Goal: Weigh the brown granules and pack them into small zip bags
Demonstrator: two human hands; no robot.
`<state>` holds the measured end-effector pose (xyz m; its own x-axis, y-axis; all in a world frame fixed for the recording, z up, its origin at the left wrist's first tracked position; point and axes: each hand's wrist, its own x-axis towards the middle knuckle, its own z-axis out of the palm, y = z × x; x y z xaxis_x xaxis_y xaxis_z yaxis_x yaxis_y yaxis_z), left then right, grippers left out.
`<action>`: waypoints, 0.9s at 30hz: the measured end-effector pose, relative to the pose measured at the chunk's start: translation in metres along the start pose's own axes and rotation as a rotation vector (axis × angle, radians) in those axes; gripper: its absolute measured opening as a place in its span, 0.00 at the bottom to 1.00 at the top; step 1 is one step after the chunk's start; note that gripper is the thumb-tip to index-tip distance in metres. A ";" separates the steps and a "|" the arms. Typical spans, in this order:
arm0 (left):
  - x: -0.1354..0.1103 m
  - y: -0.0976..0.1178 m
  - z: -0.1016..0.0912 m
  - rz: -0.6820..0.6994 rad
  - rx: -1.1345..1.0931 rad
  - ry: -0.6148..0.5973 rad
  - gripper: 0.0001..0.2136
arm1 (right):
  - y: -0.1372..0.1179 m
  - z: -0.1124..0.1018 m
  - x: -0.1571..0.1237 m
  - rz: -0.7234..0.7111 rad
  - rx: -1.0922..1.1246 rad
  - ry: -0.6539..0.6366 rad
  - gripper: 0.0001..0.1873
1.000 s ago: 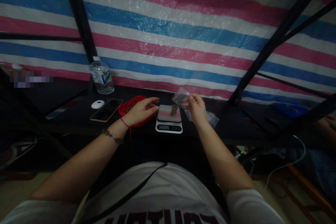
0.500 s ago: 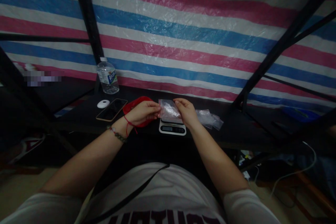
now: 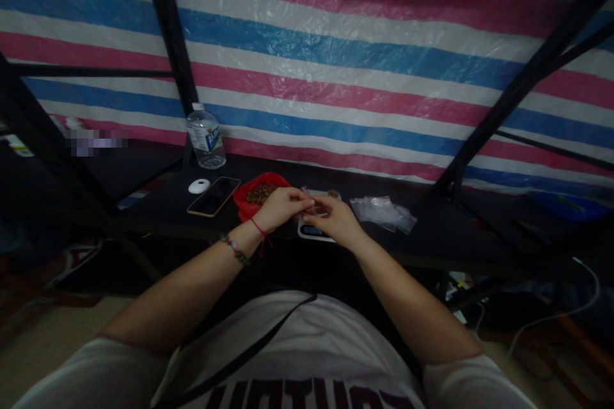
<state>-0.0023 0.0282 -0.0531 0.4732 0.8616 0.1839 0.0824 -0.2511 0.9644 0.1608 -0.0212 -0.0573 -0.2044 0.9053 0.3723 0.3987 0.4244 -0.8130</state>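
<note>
My left hand [image 3: 288, 206] and my right hand [image 3: 334, 216] meet over a small white digital scale [image 3: 313, 234], closed on a clear zip bag [image 3: 306, 192]. Little of this bag shows, as my fingers cover most of it. On the scale's far right corner sits a small brownish bit [image 3: 332, 193], too small to name. Just left of my left hand, an open red plastic bag [image 3: 247, 209] holds loose brown pieces [image 3: 261, 192]. Several flat clear zip bags [image 3: 384, 213] lie fanned out to the right of my right hand.
A phone [image 3: 214, 197] and a white rounded case [image 3: 198, 186] lie left of the red bag. Behind them stands a clear plastic bottle [image 3: 205, 138]. Black frame posts [image 3: 169, 45] rise before a striped plastic sheet [image 3: 326, 64]. A blue item [image 3: 570, 206] lies far right.
My hands have drawn together, and the zip bag that was stretched flat between them is now bunched at my fingertips. The red bag's brown contents have come into view as the camera shifted.
</note>
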 end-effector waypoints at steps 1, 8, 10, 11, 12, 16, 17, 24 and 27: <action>-0.001 0.001 0.001 0.012 0.017 -0.006 0.13 | 0.001 0.001 0.000 -0.002 0.003 0.001 0.19; -0.002 0.005 0.004 0.017 -0.056 -0.069 0.11 | 0.006 -0.009 0.001 0.181 0.324 -0.075 0.16; -0.002 0.006 0.004 0.014 -0.066 -0.082 0.11 | 0.009 -0.011 0.001 0.211 0.357 -0.054 0.17; -0.002 0.006 0.004 0.015 -0.054 -0.082 0.10 | 0.011 -0.012 0.002 0.211 0.341 -0.039 0.17; -0.002 0.006 0.005 0.017 -0.032 -0.079 0.10 | 0.012 -0.012 0.003 0.198 0.286 -0.019 0.16; -0.005 0.005 0.008 0.030 0.139 -0.037 0.08 | 0.018 -0.011 0.004 0.043 -0.175 0.159 0.09; -0.006 0.004 0.009 0.035 0.193 -0.031 0.08 | 0.019 -0.011 0.005 0.004 -0.264 0.204 0.07; -0.006 0.002 0.014 0.000 0.399 0.008 0.10 | 0.024 -0.007 0.003 -0.270 -0.472 0.122 0.13; -0.008 0.002 0.012 0.099 0.570 0.022 0.10 | 0.024 -0.008 0.003 -0.247 -0.532 0.072 0.14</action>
<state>0.0049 0.0159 -0.0550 0.4848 0.8292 0.2781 0.5011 -0.5239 0.6888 0.1765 -0.0079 -0.0717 -0.2942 0.7697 0.5666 0.7444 0.5563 -0.3692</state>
